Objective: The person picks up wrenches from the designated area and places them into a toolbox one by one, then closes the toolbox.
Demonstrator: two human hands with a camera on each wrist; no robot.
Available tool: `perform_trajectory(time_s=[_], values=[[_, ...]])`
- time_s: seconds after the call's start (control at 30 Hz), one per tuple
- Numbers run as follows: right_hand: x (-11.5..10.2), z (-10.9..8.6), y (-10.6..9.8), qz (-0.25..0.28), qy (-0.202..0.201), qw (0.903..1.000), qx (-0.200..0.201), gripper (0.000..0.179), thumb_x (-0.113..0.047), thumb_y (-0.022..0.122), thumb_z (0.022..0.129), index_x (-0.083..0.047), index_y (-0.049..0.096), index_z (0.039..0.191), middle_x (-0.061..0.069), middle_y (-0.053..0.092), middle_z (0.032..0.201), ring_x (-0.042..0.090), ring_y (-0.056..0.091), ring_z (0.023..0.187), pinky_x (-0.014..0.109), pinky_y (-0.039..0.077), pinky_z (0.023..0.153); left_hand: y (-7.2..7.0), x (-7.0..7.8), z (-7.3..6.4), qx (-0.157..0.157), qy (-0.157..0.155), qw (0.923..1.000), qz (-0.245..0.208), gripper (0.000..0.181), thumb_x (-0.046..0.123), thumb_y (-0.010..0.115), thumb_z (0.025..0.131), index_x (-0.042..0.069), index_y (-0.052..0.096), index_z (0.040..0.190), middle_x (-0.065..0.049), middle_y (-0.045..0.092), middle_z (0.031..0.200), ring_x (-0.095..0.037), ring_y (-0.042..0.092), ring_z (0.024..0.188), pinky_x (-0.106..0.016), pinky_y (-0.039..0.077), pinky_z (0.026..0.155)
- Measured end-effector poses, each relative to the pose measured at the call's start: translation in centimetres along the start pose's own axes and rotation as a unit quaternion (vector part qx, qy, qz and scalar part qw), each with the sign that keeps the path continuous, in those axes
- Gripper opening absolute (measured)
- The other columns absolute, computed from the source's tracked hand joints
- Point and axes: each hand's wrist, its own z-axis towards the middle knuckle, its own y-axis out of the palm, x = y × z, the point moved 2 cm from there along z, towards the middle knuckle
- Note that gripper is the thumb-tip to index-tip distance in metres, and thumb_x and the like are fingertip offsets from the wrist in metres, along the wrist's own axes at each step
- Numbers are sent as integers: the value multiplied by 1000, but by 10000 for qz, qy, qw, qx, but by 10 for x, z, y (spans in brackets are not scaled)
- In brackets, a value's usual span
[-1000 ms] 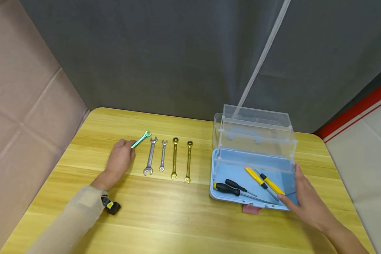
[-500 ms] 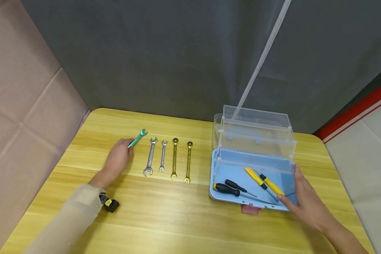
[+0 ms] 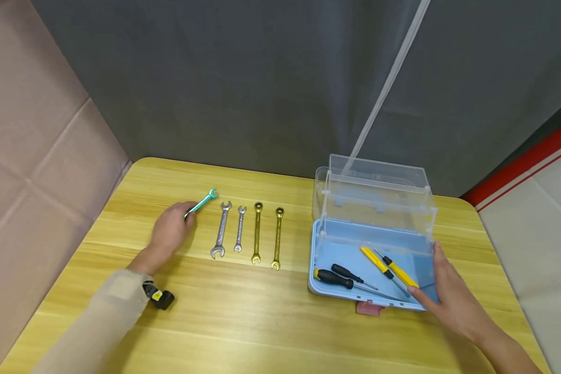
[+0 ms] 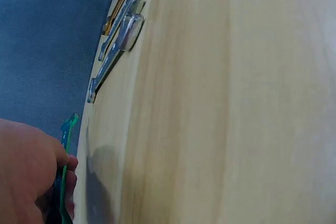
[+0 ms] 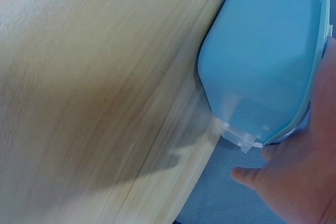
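Note:
My left hand point(image 3: 170, 231) grips a green open-end wrench point(image 3: 204, 201), its open jaw end sticking out past the fingers toward the far right. In the left wrist view the green wrench point(image 4: 66, 137) stands out between thumb and fingers, above the table. To its right lie a larger silver wrench point(image 3: 222, 231), a smaller silver wrench point(image 3: 240, 229) and two gold ratchet wrenches point(image 3: 257, 234), side by side. My right hand point(image 3: 458, 298) holds the right end of a light blue toolbox point(image 3: 315, 259), thumb over the rim near the front corner, fingers along the outer side.
The toolbox's clear lid point(image 3: 378, 202) stands raised at the back. Inside lie two black-handled screwdrivers point(image 3: 334, 279) and two yellow-handled tools point(image 3: 402, 271). A pink latch point(image 3: 369, 308) hangs at the front. A dark curtain point(image 3: 243, 88) borders the wooden table point(image 3: 262, 332).
My left hand has drawn slightly left with the green wrench in its grip. The right hand, the toolbox and the other wrenches have stayed in place.

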Motion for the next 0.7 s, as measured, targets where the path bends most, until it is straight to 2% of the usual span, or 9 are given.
perform_trajectory(time_s=[0.23,0.37,0.5,0.6,0.7], values=[[0,0,0,13,-61,10000,33,110,-33,71,96,-1,-12,160,31,-1,166,55,11,148,60,5,120,-4,1,1,17,-2,10000,29,28,4,57,101,-3,65,128,-26,67,109,-43,66,99,-57,53,76],[0,0,0,22,-86,9999,64,110,-32,72,96,0,-11,160,32,0,165,55,12,148,60,5,121,-6,0,2,-76,31,9998,-170,31,2,61,100,-6,63,130,-29,65,112,-45,63,103,-59,51,84],[0,0,0,16,-77,10000,41,110,-32,72,96,0,-11,160,32,0,165,55,12,148,58,5,121,-10,-1,4,-255,-141,9988,-393,38,0,63,97,-9,59,133,-31,63,117,-43,62,103,-57,50,87],[0,0,-1,5,-55,10000,3,110,-33,72,96,0,-12,160,31,0,165,54,11,149,57,5,122,-13,-1,4,-275,-298,9981,-462,35,0,63,96,-8,61,130,-29,65,116,-38,62,97,-53,51,81],[0,1,-1,7,-43,10000,-29,110,-33,71,96,1,-12,160,32,-1,165,54,10,149,57,5,122,-16,0,4,-194,-262,9985,-443,30,2,64,96,-6,65,125,-26,68,114,-33,61,85,-45,49,70]])
